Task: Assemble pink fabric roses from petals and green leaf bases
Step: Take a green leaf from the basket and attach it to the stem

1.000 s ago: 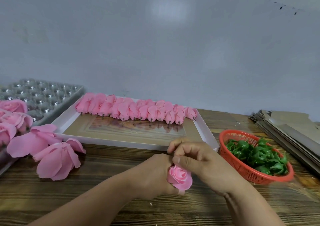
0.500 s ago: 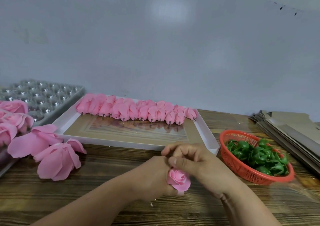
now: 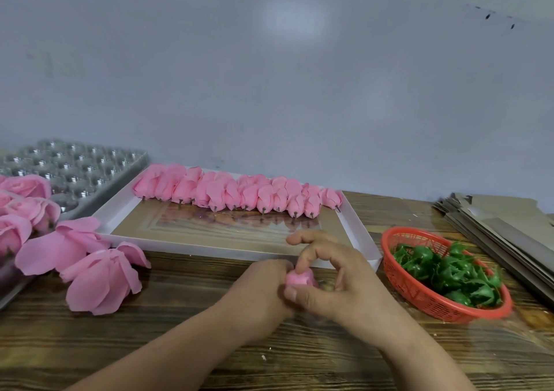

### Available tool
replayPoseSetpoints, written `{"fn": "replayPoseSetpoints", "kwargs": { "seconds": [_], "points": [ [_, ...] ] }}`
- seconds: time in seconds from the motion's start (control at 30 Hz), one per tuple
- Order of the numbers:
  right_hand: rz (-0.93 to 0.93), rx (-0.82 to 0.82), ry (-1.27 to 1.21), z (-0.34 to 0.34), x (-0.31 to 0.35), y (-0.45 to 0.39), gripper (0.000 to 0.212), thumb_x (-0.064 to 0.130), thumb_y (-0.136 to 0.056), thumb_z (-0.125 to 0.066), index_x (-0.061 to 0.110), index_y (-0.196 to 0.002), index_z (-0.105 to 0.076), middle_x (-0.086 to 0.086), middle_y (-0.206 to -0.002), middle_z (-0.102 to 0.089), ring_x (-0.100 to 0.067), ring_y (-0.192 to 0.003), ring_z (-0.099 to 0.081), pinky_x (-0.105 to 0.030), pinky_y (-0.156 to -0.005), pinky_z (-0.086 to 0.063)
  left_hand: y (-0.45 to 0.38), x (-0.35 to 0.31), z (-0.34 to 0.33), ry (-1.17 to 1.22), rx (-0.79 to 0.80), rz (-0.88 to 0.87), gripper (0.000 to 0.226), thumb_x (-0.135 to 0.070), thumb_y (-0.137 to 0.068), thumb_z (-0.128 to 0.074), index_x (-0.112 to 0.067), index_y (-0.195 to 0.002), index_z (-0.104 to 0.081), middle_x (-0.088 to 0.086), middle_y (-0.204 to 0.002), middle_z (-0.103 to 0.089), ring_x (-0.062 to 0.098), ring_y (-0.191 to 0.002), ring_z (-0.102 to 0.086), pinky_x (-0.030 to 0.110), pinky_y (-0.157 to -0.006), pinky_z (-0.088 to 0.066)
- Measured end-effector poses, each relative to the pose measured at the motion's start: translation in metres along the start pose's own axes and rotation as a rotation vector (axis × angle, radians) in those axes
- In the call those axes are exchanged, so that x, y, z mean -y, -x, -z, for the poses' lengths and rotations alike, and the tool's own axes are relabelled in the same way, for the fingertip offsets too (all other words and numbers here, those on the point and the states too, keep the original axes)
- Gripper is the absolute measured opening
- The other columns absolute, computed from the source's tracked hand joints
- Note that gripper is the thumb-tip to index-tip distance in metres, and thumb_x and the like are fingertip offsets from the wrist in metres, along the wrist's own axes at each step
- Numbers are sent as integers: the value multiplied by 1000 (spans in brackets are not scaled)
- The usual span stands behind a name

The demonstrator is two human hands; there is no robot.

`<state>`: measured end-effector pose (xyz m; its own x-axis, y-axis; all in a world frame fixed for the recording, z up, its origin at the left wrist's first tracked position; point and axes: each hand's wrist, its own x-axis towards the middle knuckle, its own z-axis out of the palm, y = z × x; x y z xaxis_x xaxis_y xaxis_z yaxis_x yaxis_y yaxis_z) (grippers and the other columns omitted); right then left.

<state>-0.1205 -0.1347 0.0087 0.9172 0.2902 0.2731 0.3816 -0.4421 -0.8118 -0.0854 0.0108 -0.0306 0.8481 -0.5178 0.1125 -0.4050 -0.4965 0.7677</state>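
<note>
Rose (image 3: 299, 278) blurred, mostly behind hands

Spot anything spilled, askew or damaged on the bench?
Nothing spilled. Two opened petal sets lie loose on the table, outside the white tray. Leaves stay in the basket; buds sit in a row.

Right of the wooden bench (image 3: 180, 345), stacked flat cardboard sheets (image 3: 506, 225); far left, a silver dimpled tray (image 3: 75, 165); behind, grey wall (image 3: 269, 75).

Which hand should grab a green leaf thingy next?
Probably the right hand: the red basket of green leaf bases sits just beside it, while the left hand holds the rose.
</note>
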Motion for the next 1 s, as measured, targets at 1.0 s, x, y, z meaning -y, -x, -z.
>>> {"fn": "replayPoseSetpoints", "kwargs": {
  "seconds": [1.0],
  "points": [
    [-71, -644, -125, -14, -20, -11, 26, -6, -79, -60, 16, -67, -64, -1, -70, -65, -13, -69, -58, -24, -67, -47, 4, -8, -3, 604, -265, 39, 31, -17, -87, -67, -31, -59, -65, -19, -55, -57, -10, -55, -50, 7, -55, -40]
  ]
}}
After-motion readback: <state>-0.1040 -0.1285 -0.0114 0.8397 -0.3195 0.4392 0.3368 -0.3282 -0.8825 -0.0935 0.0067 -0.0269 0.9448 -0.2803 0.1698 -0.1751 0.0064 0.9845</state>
